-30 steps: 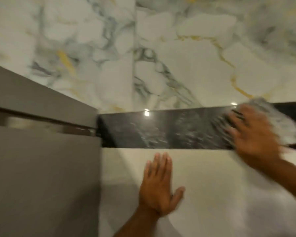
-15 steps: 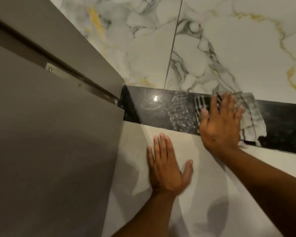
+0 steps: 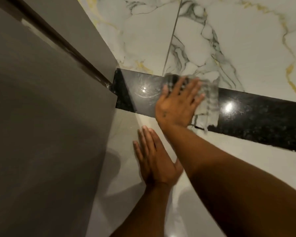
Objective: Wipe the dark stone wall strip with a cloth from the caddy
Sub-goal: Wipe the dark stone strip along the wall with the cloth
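From my head camera, my right hand point(image 3: 177, 103) lies flat with fingers spread, pressing a pale checked cloth with dark stripes point(image 3: 207, 101) against the glossy black speckled stone wall strip point(image 3: 256, 117). The cloth is blurred; it covers the strip from top edge to bottom edge just right of my fingers, its upper corner overlapping the marble above and its lower fringe hanging onto the tile below. The strip runs slantwise from the grey panel on the left down to the right edge of the view, with bright light spots on it either side of my hand.

My left hand point(image 3: 155, 158) rests open, palm flat and fingers pressed together, on the plain cream wall tile point(image 3: 229, 147) below the strip, just beneath my right wrist and holding nothing.

Above the strip is white marble tile veined in grey and gold point(image 3: 246, 40). A matte grey-brown panel with a dark groove point(image 3: 46, 117) fills the left side, meeting the strip's left end.
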Demonstrator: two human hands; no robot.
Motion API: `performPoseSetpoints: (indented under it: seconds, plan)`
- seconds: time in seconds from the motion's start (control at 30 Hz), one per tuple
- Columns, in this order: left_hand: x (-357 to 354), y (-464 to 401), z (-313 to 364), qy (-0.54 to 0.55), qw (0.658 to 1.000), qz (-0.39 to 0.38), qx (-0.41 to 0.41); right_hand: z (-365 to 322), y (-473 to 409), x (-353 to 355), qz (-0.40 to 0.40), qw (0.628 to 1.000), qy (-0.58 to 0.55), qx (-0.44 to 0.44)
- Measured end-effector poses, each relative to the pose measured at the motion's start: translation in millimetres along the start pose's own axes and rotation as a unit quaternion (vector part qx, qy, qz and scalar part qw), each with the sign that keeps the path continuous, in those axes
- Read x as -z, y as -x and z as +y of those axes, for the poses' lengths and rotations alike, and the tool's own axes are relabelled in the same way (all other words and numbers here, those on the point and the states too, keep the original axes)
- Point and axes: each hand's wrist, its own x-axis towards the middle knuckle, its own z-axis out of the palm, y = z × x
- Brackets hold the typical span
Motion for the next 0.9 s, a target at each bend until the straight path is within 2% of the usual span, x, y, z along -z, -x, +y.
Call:
performPoseSetpoints:
  seconds: [0.03,0.1,0.13,0.17,0.23,0.3,0.37,0.43,0.53,0.67,0.73,0.83,0.87,0.9]
  plan:
    - [3,5,3,-0.005,0.999,-0.008,0.044,7,7,3,-0.024,0.994,0.014,0.107]
    - [-3,7,-1,-0.007,0.994,-0.017,0.109,51,8,5,-0.045,0.957,0.007,0.286]
    - [-5,6,-7,0.003,0.991,-0.017,0.132,80,6,7,-0.045,0.949,0.009,0.313]
    - [-6,4,-8,0.0,0.992,-0.015,0.127,113,3,13,-0.028,0.964,0.007,0.265]
    - [-5,-2,-8,-0.008,0.993,-0.008,0.115,154,-3,23,0.024,0.998,0.017,0.054]
    - [-2,-3,-6,-0.012,0.994,-0.013,0.107,149,-7,22,0.05,0.991,0.029,-0.123]
    - [2,-3,0,-0.016,0.994,-0.02,0.111,115,-10,19,0.07,0.98,0.013,-0.188]
    - [6,-3,8,-0.015,0.994,-0.027,0.105,82,-11,14,0.076,0.982,0.007,-0.173]
    - [7,-7,0,-0.023,0.994,-0.027,0.1,39,-6,0,0.048,0.996,0.024,-0.065]
    - [12,-7,-36,-0.063,0.998,-0.022,0.006,19,3,1,-0.019,0.99,0.051,0.131]
    - [13,-11,-50,-0.077,0.997,-0.014,-0.027,16,-2,2,-0.056,0.965,0.058,0.25]
    - [13,-14,-52,-0.085,0.996,-0.014,-0.022,37,-12,7,-0.113,0.877,0.078,0.461]
    - [14,-13,-49,-0.089,0.996,-0.019,-0.023,53,-11,11,-0.12,0.861,0.084,0.487]
    - [16,-11,-47,-0.084,0.996,-0.023,-0.026,69,-6,15,-0.118,0.866,0.086,0.479]
